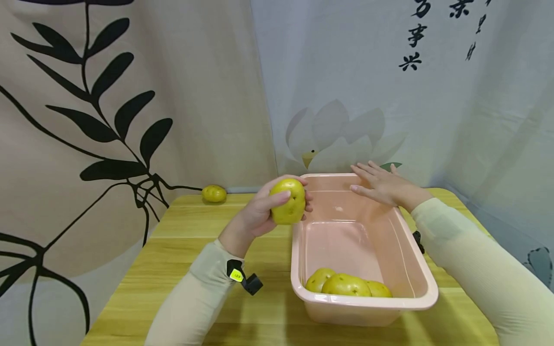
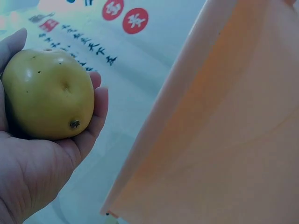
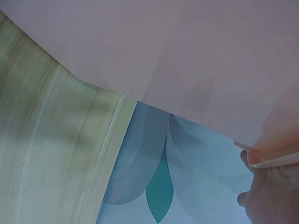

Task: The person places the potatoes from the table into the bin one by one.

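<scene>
My left hand (image 1: 259, 206) grips a yellow potato (image 1: 288, 202), thumb across its near face and fingers behind. It is held up beside the left rim of a pink plastic basin (image 1: 298, 269). In the left wrist view the potato (image 2: 49, 95) sits in the palm, small dark spots on its skin. At the far right corner of the basin, my right hand (image 1: 383, 185) lies over the rim with its fingers extended. The right wrist view shows that hand (image 3: 273, 196) at the rim, partly out of frame. Several potatoes (image 1: 346, 285) lie at the basin's near end.
Another yellow potato (image 1: 214, 193) lies at the far left corner of the wooden table (image 1: 173, 269). Behind the table hangs a printed cloth (image 1: 207, 96) with leaves, a lotus and dark writing. The basin takes up the right part of the tabletop.
</scene>
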{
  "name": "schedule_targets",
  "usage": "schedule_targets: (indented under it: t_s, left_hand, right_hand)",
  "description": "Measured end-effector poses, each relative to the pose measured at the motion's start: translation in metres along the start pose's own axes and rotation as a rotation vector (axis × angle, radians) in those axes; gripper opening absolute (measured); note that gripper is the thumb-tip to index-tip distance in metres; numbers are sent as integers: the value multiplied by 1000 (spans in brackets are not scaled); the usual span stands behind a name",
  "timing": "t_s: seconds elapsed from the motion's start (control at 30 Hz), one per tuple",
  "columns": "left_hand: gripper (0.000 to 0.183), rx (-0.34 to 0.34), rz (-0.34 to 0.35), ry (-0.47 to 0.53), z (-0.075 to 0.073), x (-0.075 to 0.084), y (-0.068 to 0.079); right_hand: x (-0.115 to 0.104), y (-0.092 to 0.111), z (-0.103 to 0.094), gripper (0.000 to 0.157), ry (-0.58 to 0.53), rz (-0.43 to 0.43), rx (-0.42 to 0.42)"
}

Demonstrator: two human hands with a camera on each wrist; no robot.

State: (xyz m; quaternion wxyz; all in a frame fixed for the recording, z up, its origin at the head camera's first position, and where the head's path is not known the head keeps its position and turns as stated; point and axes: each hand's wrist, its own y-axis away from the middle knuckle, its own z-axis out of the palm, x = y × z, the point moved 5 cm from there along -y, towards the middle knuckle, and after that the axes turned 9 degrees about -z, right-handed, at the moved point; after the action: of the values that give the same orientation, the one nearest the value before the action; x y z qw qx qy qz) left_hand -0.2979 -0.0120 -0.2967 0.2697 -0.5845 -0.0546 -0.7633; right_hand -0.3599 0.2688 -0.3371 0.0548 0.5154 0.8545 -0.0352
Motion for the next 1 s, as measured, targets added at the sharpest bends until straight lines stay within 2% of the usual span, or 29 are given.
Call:
schedule_targets:
  t_s: [0.27,0.5,0.73,1.0]
  left_hand:
    - [32,-39,-72,-73,14,-3,-18]
    - [38,-42,-152,-87,21,-12,-32]
    - [45,-51,-234,-161,28,-25,-44]
    - [35,-72,-328,-218,36,-41,-55]
  right_hand:
    - [1,-1,0,77,1,13,7]
    - [1,-2,0,77,6,14,6]
    - [0,-1,1,78,-3,13,5]
    - [-2,1,0,77,-10,7,11]
